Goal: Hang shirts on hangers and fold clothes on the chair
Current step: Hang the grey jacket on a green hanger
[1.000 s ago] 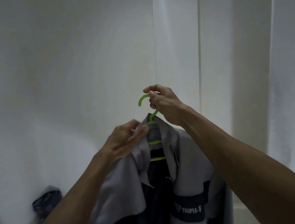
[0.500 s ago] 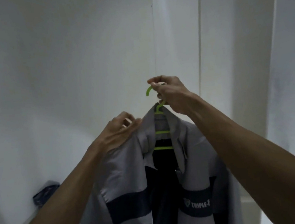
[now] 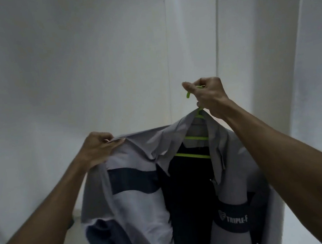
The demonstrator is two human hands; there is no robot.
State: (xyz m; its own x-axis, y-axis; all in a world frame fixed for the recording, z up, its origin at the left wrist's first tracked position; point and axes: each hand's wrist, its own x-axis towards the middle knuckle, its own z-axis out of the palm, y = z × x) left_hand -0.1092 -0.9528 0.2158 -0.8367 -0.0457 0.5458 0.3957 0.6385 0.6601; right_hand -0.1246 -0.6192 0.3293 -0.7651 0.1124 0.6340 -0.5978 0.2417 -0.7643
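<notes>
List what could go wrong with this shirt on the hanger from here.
1. The left hand pinches the grey shirt at the shoulder and pulls it out sideways; that side may not be seated on the green hanger, so it could slide off when released.
2. Only the right hand holds the hanger, by its hook, so the sideways pull could tilt it and shed the shirt.

one shirt (image 3: 141,200), one hanger (image 3: 195,154), two hands (image 3: 209,96)

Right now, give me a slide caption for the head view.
Right hand grips the green hanger hook while the left hand pulls the grey shirt shoulder outward.
</notes>
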